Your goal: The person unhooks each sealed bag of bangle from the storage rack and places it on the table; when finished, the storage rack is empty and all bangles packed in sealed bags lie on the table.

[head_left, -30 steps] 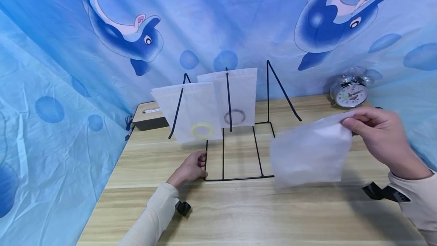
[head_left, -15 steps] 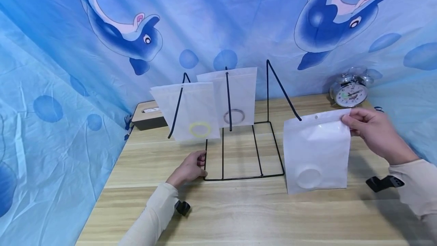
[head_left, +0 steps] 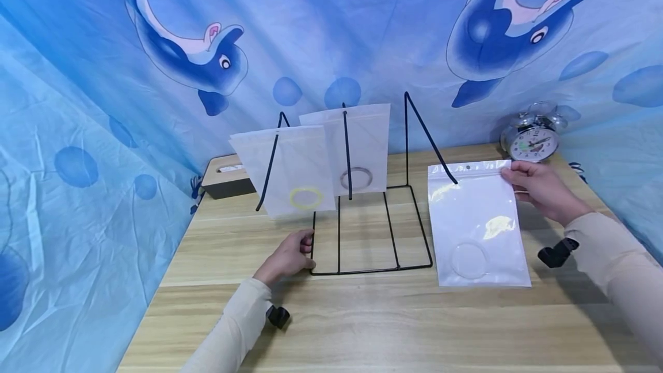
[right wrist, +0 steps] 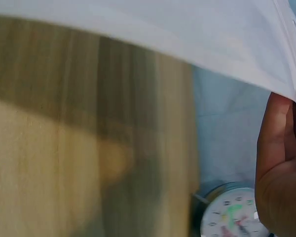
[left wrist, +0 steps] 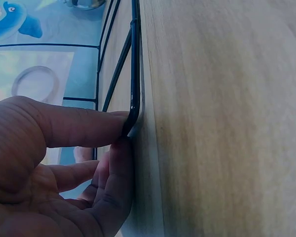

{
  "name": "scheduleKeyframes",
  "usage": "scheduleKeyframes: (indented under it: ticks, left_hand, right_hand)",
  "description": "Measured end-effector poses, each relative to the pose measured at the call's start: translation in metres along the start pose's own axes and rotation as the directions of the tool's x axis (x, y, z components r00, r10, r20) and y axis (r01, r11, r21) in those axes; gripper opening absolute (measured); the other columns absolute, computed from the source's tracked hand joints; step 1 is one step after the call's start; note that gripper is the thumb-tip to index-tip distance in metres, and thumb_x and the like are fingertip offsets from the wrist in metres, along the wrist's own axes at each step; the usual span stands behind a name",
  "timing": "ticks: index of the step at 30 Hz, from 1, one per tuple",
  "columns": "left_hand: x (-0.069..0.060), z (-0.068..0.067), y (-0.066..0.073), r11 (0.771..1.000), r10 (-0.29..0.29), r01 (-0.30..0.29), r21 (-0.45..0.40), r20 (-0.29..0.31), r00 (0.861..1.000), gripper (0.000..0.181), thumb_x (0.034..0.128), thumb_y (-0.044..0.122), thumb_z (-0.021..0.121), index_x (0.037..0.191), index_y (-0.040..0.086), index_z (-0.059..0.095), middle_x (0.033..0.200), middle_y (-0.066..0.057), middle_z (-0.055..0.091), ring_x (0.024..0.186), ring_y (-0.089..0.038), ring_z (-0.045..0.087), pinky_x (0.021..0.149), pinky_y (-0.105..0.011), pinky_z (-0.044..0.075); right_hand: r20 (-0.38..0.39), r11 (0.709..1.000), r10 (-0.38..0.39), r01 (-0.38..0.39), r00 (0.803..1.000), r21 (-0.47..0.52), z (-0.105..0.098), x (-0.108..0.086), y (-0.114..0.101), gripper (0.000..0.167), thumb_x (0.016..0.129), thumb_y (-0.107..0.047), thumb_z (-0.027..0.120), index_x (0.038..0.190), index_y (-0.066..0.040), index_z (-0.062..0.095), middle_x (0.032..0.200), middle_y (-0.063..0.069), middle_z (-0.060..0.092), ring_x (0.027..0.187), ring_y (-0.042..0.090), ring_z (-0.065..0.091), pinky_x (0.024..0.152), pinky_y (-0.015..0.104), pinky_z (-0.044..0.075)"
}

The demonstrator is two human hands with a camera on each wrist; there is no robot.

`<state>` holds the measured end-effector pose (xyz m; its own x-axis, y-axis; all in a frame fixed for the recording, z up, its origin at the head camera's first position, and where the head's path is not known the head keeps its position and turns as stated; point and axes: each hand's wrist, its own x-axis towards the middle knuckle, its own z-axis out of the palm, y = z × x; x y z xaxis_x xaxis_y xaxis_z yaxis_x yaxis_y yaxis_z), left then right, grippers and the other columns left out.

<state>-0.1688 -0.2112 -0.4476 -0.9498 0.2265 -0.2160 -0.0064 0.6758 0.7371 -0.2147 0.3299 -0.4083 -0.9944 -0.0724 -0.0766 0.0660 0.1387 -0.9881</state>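
Observation:
A black wire rack [head_left: 372,271] stands on the table with three upright hooks. My left hand [head_left: 288,258] pinches the front left corner of its base between thumb and fingers, close up in the left wrist view. With my right hand [head_left: 541,189] I hold a white zip bag [head_left: 479,217] by its top right corner. A clear ring shape shows in the bag's lower part, and a small hole sits in its top edge. The right hook's tip [head_left: 455,181] overlaps the bag's front, left of the hole. Two bags hang on the other hooks: one with a yellow ring [head_left: 306,198], one with a greyish ring [head_left: 356,178].
A silver alarm clock [head_left: 533,143] stands at the back right of the wooden table [head_left: 362,327]. A tissue box [head_left: 228,180] sits at the back left. Blue curtain [head_left: 331,27] with dolphins hangs behind and beside the table.
The right hand has moved left with the bag, which has swung from edge-tilted to facing me, its hole now right of the hook tip. My left hand keeps its place on the rack.

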Motion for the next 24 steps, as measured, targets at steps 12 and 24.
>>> scheduleKeyframes:
  ticks: [12, 24]
  left_hand:
    - [-0.001, -0.002, 0.002, 1.000, -0.003, 0.003, 0.008, -0.003, 1.000, 0.081, 0.0713, -0.014, 0.077, 0.144, -0.010, 0.043, 0.107, -0.009, 0.056, 0.097, -0.022, 0.054, 0.088, -0.038, 0.048]
    - [-0.002, -0.002, 0.004, 1.000, 0.007, -0.007, 0.007, 0.004, 1.000, 0.081, 0.0703, -0.016, 0.077, 0.144, -0.012, 0.043, 0.105, -0.010, 0.055, 0.095, -0.021, 0.053, 0.087, -0.038, 0.048]
  right_hand:
    - [0.002, 0.945, 0.119, -0.112, 0.993, -0.306, 0.009, 0.041, 0.021, 0.058, 0.105, -0.039, 0.050, 0.139, 0.007, 0.041, 0.103, -0.006, 0.057, 0.084, 0.000, 0.057, 0.074, 0.025, 0.053]
    - [-0.066, 0.911, 0.123, -0.139, 0.990, -0.389, 0.015, 0.063, 0.034, 0.057, 0.105, -0.033, 0.051, 0.140, 0.011, 0.043, 0.103, 0.007, 0.056, 0.085, 0.011, 0.053, 0.069, 0.027, 0.052]
